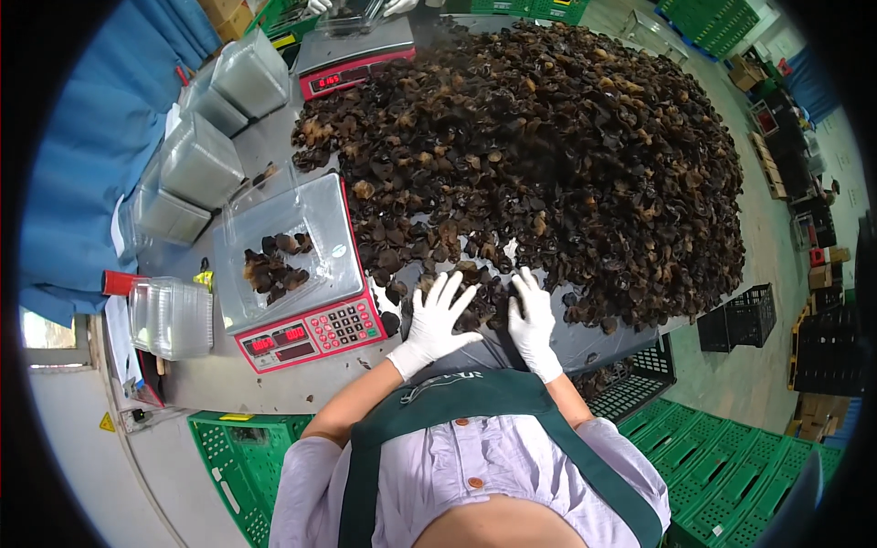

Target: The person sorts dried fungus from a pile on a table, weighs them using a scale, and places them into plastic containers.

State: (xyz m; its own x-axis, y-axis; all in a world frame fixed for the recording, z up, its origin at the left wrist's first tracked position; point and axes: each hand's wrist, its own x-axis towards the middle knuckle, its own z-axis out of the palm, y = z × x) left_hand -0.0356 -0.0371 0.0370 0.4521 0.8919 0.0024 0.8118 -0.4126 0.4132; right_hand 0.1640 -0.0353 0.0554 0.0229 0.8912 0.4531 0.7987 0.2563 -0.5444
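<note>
A big heap of dark brown wood ear mushrooms (548,155) covers the metal table. At its near edge, my left hand (436,321), in a white glove, lies with fingers spread beside a small cluster of mushrooms (475,297). My right hand (533,324), gloved too, rests at the cluster's other side with fingers stretched out. Neither hand is closed around anything. Left of my left hand stands a red digital scale (306,333). On its metal plate sits a clear plastic box (242,301) with a few mushrooms (272,265) in it.
Stacks of clear plastic boxes (201,160) line the table's left side, with more nested boxes (171,318) nearer me. A second red scale (356,55) stands at the far left, near another person's gloved hands (399,7). Green crates (722,466) stand at the lower right, black crates (751,318) beyond.
</note>
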